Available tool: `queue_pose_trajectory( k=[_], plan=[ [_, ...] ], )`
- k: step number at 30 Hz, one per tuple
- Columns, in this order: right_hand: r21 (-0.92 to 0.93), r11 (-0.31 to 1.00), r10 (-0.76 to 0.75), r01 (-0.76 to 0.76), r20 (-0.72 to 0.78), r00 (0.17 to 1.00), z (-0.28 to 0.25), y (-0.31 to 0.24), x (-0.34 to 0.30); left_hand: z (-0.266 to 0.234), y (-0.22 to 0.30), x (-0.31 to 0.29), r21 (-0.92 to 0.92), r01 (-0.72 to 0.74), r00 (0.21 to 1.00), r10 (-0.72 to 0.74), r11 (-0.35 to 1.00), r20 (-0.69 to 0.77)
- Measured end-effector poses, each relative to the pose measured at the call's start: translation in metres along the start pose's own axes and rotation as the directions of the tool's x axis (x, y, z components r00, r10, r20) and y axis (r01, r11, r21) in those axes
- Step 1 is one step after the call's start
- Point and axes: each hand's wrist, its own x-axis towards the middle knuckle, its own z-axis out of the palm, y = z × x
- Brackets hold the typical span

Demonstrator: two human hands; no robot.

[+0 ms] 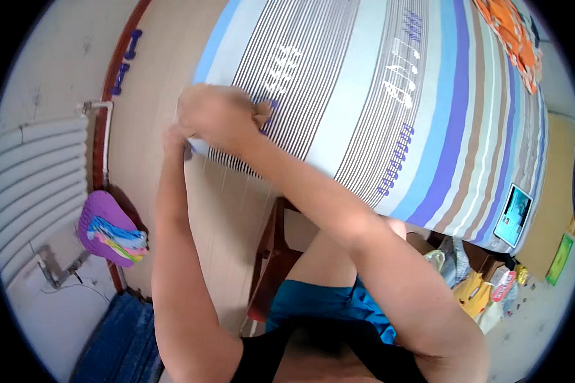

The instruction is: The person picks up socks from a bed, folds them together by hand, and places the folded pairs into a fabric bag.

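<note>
A striped sheet [377, 96] in blue, purple, brown and white covers the mattress ahead of me. My right hand [218, 115] reaches across my body and is closed on the sheet's near left corner, thumb pressed on top. My left hand [172, 136] sits just below and left of it at the same corner edge, gripping the cloth, with its fingers partly hidden by the right hand. Beneath the corner, the mattress side and the wooden bed frame [269, 246] show.
A white radiator [38, 185] lines the left wall, with a purple cushion holding coloured cloth [105, 226] beside it. Purple dumbbells [125, 59] lie by the skirting. A tablet [514, 214] and an orange cloth [512, 32] rest on the bed. Bags [476, 284] sit underneath.
</note>
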Motion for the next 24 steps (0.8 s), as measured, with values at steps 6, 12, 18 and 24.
queue_pose_trajectory(
  k=[6,12,18,24],
  plan=[
    [0.134,0.991,-0.024,0.013,0.077,0.997,-0.060,0.039,-0.029,-0.008,0.088,-0.087,-0.503,0.315,0.923,-0.382,0.805,-0.034],
    [0.724,0.479,0.782,-0.496,-0.095,0.616,-0.150,0.077,-0.181,-0.042,0.252,-0.167,-0.980,-0.023,0.917,-0.394,-0.196,0.057],
    [0.187,0.673,0.698,-0.716,-0.479,0.531,-0.216,0.113,-0.294,-0.119,0.268,-0.165,-0.997,0.033,0.868,-0.497,0.076,-0.010],
    [-0.070,0.744,0.606,-0.665,-0.348,0.715,-0.168,0.077,-0.237,-0.190,0.272,-0.148,-0.915,-0.112,0.935,-0.271,0.388,-0.229]
  ],
)
